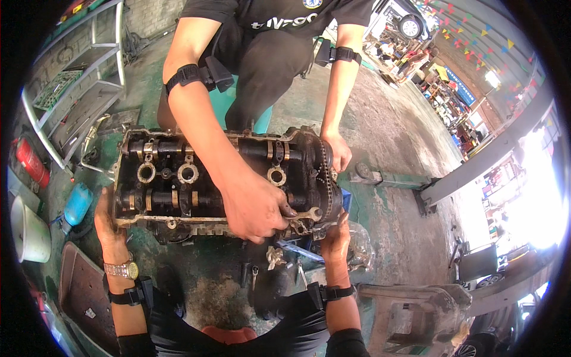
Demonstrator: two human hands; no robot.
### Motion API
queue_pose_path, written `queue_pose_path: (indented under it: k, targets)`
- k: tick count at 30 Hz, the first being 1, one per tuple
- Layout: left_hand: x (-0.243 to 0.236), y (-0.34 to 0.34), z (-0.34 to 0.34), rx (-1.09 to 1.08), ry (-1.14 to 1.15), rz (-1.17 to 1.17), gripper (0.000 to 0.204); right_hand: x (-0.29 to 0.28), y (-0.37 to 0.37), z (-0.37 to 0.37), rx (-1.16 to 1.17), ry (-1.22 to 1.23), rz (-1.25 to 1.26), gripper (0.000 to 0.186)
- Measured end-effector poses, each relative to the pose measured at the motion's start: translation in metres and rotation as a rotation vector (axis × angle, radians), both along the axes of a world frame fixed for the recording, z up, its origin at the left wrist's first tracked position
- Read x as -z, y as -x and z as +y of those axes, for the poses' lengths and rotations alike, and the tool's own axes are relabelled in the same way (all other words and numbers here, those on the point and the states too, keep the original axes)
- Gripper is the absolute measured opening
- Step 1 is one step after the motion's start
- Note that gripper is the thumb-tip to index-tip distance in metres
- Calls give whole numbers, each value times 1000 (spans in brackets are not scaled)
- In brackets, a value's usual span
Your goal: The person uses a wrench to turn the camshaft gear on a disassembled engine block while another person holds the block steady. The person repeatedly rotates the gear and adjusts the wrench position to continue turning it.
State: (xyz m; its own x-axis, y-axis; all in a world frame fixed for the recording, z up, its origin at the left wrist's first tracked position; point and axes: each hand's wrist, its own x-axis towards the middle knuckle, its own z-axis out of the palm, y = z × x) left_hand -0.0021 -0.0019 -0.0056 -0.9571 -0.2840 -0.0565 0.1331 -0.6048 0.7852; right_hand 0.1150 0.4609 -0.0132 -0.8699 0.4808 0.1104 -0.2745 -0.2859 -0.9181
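A greasy engine cylinder head (205, 201) with camshafts, bearing caps and a timing chain (326, 178) at its right end lies across the middle. My left hand (109, 229) grips its left end, with a metal watch (121, 270) on that wrist. At the near right corner, my right hand (336, 238) holds the other end, fingers upright against the side. Facing me, a co-worker reaches over the head with one hand (256, 205), curled at a metal piece (308, 215) by the near right corner. Their other hand (337, 152) grasps the far right end.
Tools, including a wrench (255, 275), lie on the stained floor below. A brown tray (80, 288) is at the left, near a white bucket (28, 232), a blue bottle (77, 205) and a fire extinguisher (33, 163). A large grimy panel (380, 309) lies at the lower right.
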Motion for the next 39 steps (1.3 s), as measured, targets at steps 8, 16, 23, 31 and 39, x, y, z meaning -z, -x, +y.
queue_pose_path:
  k: [8, 16, 23, 31, 39]
  targets:
    - [-2, -2, 0, 6, 8, -9, 42, -2, 0, -1, -42, 68, 11, 74]
    - [-4, -2, 1, 24, 3, -4, 42, -2, 0, -1, -34, 90, 26, 75]
    - [-4, -1, 0, 25, -9, -27, 42, 2, -1, 2, -34, 91, 23, 71]
    - [-1, 0, 0, 27, -17, -20, 41, 7, -1, 5, -85, 128, 76, 69]
    - [4, 1, -3, 2, -9, -29, 41, 3, -1, 0, -35, 94, 72, 70]
